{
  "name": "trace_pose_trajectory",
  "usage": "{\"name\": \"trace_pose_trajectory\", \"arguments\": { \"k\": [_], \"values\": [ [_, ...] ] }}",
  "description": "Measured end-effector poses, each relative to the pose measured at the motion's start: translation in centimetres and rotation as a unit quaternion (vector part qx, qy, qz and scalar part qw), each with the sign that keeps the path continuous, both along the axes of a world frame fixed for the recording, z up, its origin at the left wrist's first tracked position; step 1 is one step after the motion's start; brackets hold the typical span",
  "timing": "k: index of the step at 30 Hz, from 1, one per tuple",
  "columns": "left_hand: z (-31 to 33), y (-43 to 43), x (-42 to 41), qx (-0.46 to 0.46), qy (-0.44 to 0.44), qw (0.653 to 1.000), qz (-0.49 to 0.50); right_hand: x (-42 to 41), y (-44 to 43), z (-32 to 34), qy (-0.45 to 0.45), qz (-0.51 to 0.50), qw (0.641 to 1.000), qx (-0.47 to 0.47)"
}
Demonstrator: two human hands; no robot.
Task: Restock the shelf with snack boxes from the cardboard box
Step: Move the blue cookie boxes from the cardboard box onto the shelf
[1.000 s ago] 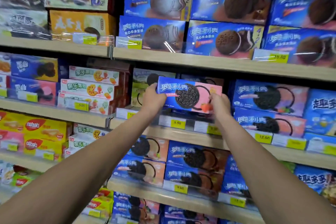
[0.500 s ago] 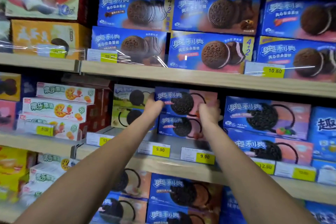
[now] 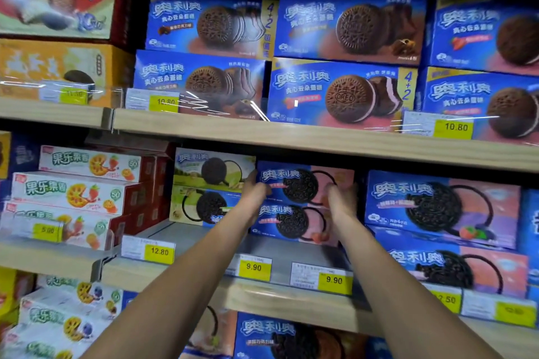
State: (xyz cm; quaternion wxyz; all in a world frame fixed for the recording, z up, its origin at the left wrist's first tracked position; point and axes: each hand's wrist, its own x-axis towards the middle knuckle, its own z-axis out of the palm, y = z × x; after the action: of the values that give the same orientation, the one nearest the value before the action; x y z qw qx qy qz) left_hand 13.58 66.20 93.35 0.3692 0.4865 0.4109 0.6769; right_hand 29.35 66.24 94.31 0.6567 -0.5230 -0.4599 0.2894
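Reaching forward with both bare arms, a person steadies a blue-and-pink snack box (image 3: 300,183) that sits on top of a matching box (image 3: 291,223), set well back on the middle shelf (image 3: 285,297). The left hand (image 3: 254,191) has its grip clamped round the box's left end, thumb in front and fingers tucked behind. The right hand (image 3: 339,201) lies against the pink right part of the front. Motion blur hides whether its grip is closed on the box or only pressing flat, so that cannot be told. Holding both ends likely keeps the box square while it is lined up over the one beneath, printed face outward like its neighbours.

The stack stands just beside green boxes (image 3: 213,169) on its left. Larger blue-and-pink boxes (image 3: 437,207) stand to the right, nearer the shelf's front edge. Bare grey shelf floor lies in front of the stack, so more boxes probably belong there. Yellow price tags (image 3: 253,267) run along the pale wooden shelf lip. The upper shelf (image 3: 291,137) carries big blue cookie boxes (image 3: 341,93), and white fruit-biscuit boxes (image 3: 78,192) fill the bay to the left. The setting looks like a shop aisle. The cardboard box that supplies the stock is not in view.
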Motion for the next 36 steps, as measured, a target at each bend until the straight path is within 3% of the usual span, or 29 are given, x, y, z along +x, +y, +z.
{"name": "trace_pose_trajectory", "arguments": {
  "k": [4,6,13,17,27,29,36],
  "values": [
    [-1.0,3.5,-1.0,-0.018,0.052,0.998,0.044,0.0,0.6,-0.5,0.002,0.007,1.0,0.003],
    [-0.7,3.2,-1.2,-0.043,0.086,0.993,0.065,-0.2,0.8,-1.1,-0.049,-0.01,0.999,0.018],
    [0.2,0.6,-0.4,0.007,0.1,0.994,0.035,-0.4,1.9,-2.4,-0.185,-0.043,0.982,0.013],
    [0.0,0.0,-0.3,-0.023,0.121,0.992,0.035,-0.3,1.8,-2.6,-0.137,-0.03,0.99,0.014],
    [0.5,-1.8,-0.1,-0.069,0.214,0.974,-0.002,-0.1,-0.1,-2.2,-0.147,0.017,0.989,0.0],
    [0.6,-2.5,-0.2,-0.065,0.221,0.973,0.011,0.0,-0.9,-1.9,-0.107,0.038,0.993,-0.014],
    [0.3,-8.4,-0.5,-0.04,0.158,0.987,-0.006,-1.9,-5.8,-1.6,0.006,0.119,0.993,0.016]
  ]
}}
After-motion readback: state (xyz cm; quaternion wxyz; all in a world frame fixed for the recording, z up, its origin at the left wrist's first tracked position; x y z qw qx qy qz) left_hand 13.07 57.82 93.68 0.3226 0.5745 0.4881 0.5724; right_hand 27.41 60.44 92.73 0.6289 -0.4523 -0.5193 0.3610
